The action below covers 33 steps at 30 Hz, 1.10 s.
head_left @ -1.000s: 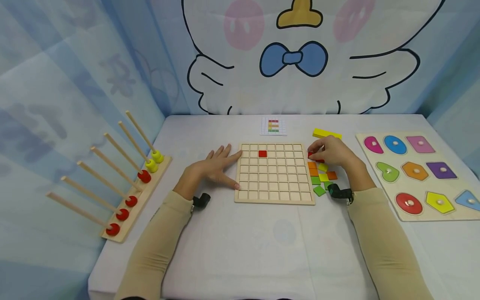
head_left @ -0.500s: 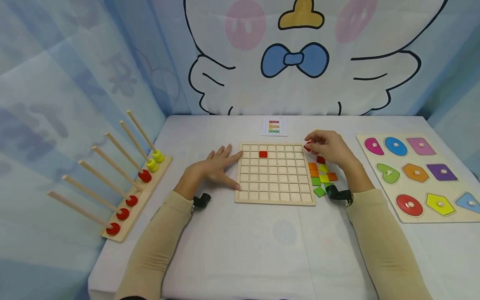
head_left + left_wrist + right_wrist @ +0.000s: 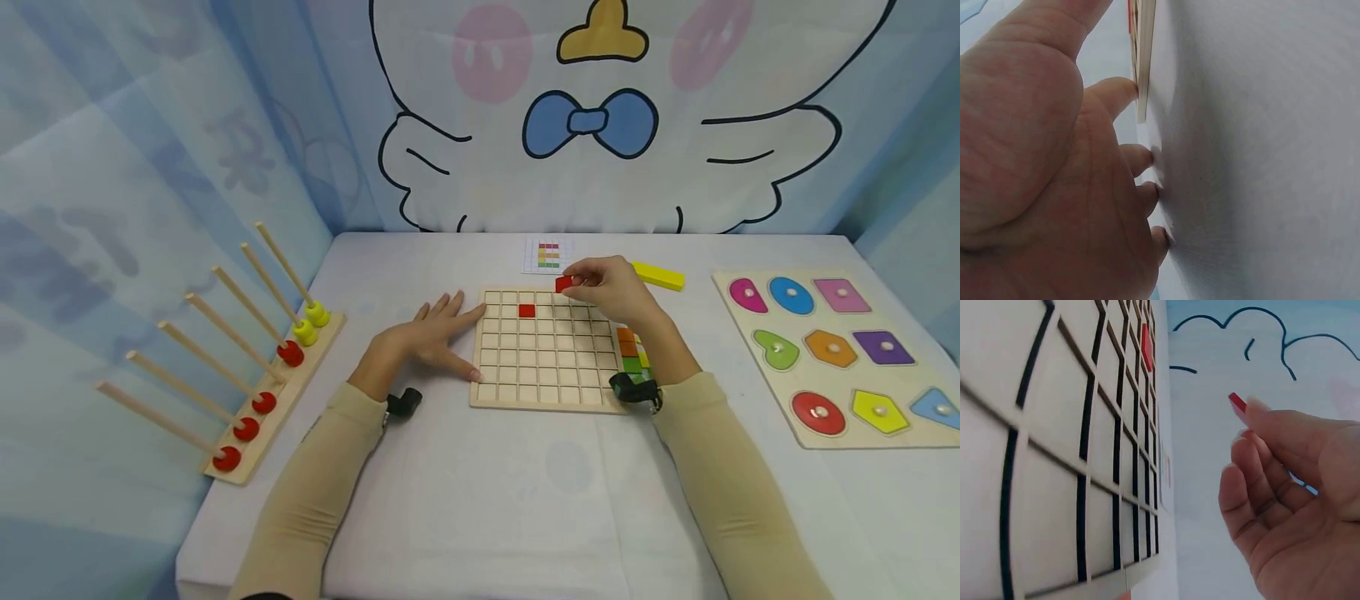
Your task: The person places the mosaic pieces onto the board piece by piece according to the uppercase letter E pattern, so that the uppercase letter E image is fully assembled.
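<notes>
A wooden grid board [image 3: 547, 358] lies on the table, with one red square tile [image 3: 527, 311] set in a cell of its second row from the far edge. My left hand [image 3: 423, 337] is spread flat beside it, thumb and index finger touching the board's left edge; the left wrist view shows the other fingertips down on the white cloth. Between thumb and fingertips my right hand [image 3: 618, 292] pinches another red square tile [image 3: 563, 284], held up over the board's far edge. In the right wrist view this pinched tile [image 3: 1238, 402] is tilted and apart from the grid.
Orange tiles [image 3: 626, 342] and green tiles [image 3: 632, 365] lie right of the board, partly behind my right wrist. A pattern card [image 3: 548, 255] and a yellow bar [image 3: 658, 276] lie beyond. A knob puzzle [image 3: 787, 392] is at right, a peg stand [image 3: 258, 433] at left.
My right hand has lifted a red tile from the loose pile and carried it left to above the board's far edge. The left hand stays put.
</notes>
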Tool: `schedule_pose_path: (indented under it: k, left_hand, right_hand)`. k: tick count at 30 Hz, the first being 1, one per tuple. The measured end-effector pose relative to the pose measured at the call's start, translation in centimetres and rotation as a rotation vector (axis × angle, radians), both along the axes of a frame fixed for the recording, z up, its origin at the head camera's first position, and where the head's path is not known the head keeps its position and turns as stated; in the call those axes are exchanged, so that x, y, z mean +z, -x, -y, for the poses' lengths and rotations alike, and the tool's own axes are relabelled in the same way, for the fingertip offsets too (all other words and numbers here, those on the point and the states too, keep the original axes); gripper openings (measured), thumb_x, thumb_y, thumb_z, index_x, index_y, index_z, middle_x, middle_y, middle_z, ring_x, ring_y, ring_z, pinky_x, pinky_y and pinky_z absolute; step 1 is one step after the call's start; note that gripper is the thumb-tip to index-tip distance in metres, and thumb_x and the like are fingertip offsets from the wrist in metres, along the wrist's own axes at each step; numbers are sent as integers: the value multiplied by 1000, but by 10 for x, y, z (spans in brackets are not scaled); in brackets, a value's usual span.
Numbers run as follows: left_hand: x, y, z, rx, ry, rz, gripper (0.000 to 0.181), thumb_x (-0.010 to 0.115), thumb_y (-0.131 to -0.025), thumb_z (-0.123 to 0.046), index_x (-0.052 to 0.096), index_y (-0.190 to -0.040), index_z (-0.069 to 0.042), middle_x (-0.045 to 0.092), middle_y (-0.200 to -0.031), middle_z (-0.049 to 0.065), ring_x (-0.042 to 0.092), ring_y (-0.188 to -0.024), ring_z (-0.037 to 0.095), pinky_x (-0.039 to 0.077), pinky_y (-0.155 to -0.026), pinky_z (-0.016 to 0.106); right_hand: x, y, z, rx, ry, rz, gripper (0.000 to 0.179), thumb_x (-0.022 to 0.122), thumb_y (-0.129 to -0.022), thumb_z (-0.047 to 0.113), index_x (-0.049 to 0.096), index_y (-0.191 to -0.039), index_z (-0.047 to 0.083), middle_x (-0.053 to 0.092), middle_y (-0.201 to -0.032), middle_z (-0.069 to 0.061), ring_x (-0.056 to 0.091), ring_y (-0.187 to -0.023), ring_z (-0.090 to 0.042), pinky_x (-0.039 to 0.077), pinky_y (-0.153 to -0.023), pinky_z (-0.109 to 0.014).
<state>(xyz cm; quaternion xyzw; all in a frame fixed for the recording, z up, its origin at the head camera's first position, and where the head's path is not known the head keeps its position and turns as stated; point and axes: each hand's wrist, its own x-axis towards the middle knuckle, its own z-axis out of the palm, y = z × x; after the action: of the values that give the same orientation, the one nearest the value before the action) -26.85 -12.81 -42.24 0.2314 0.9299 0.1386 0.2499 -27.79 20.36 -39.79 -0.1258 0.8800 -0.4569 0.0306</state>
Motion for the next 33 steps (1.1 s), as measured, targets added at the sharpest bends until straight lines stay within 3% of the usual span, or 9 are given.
schedule_pose_path:
  k: [8, 15, 24, 33]
  left_hand:
    - [2, -1, -2, -7, -2, -6, 128, 80, -74, -75, 4, -168, -35, -18, -174, 9, -20, -161, 29, -12, -129, 54]
    - [2, -1, 0, -14, -2, -16, 127, 80, -74, -75, 3, -168, -35, -18, -174, 10, -20, -161, 30, -12, -129, 54]
    - [1, 0, 1, -16, -7, -10, 128, 80, -74, -75, 3, -168, -35, -18, -174, 10, -20, -161, 30, -12, -129, 54]
    - [2, 0, 0, -18, -3, -7, 127, 79, -75, -75, 3, -168, -34, -18, -174, 11, -19, -161, 31, -12, -129, 55]
  right_hand:
    - [-13, 5, 16, 77, -94, 57, 32, 75, -97, 16, 73, -126, 5, 68, -105, -12, 57, -91, -26, 49, -79, -30]
    - [-26, 8, 15, 107, -139, 43, 34, 76, -97, 19, 73, -127, 5, 72, -108, -13, 60, -91, -25, 49, -80, -32]
    - [-30, 8, 22, 129, -229, 6, 32, 76, -96, 17, 74, -125, 4, 69, -107, -12, 54, -94, -26, 45, -80, -34]
    - [-29, 6, 23, 129, -226, 24, 35, 75, -96, 14, 72, -128, 0, 68, -108, -15, 55, -97, -27, 46, -84, -36]
